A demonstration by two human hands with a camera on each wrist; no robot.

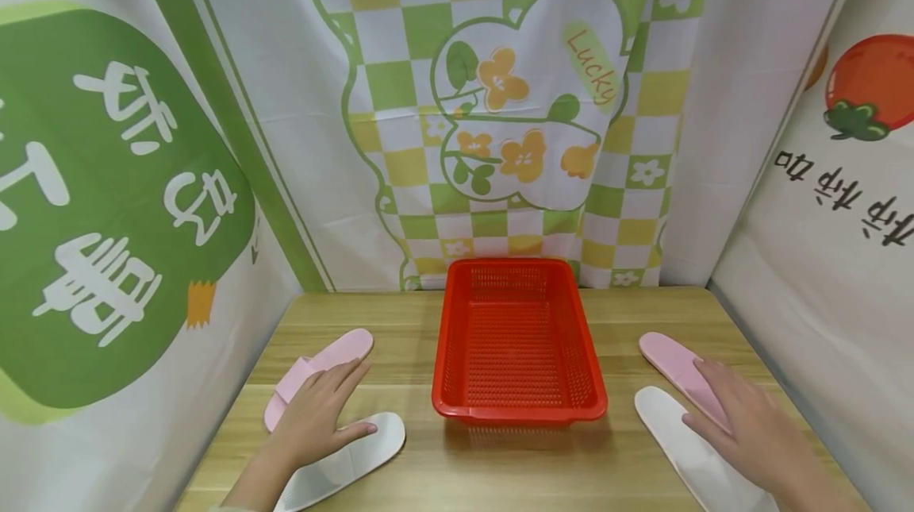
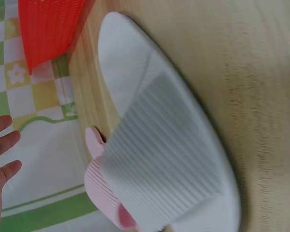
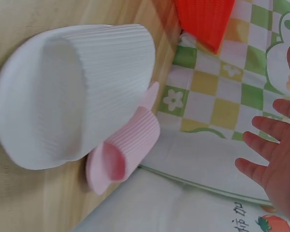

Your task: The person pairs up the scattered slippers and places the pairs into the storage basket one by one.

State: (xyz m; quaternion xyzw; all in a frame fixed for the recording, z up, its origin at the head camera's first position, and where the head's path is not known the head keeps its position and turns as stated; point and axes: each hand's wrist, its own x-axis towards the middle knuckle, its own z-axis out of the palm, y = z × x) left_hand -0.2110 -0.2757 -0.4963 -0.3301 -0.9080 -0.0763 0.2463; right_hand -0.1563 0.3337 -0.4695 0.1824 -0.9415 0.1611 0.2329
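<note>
My left hand (image 1: pixel 319 418) hovers with spread fingers over a pair of slippers at the left, a pink slipper (image 1: pixel 343 352) and a white slipper (image 1: pixel 367 448) nearer me. Over on the right, my right hand (image 1: pixel 758 426) is held out above another pink slipper (image 1: pixel 674 359) and white slipper (image 1: pixel 674 436), covering part of both. Neither hand holds anything. Ribbed straps show on the white slipper (image 2: pixel 159 150) in the left wrist view and on the white slipper (image 3: pixel 113 67) in the right wrist view, with the pink ones lying beyond.
Between the two pairs, a red plastic basket (image 1: pixel 520 414) with perforated walls stands on the wood-grain table (image 1: pixel 500 472). A checked cloth (image 1: pixel 400 83) hangs behind the table, and printed cloths line the left and right sides.
</note>
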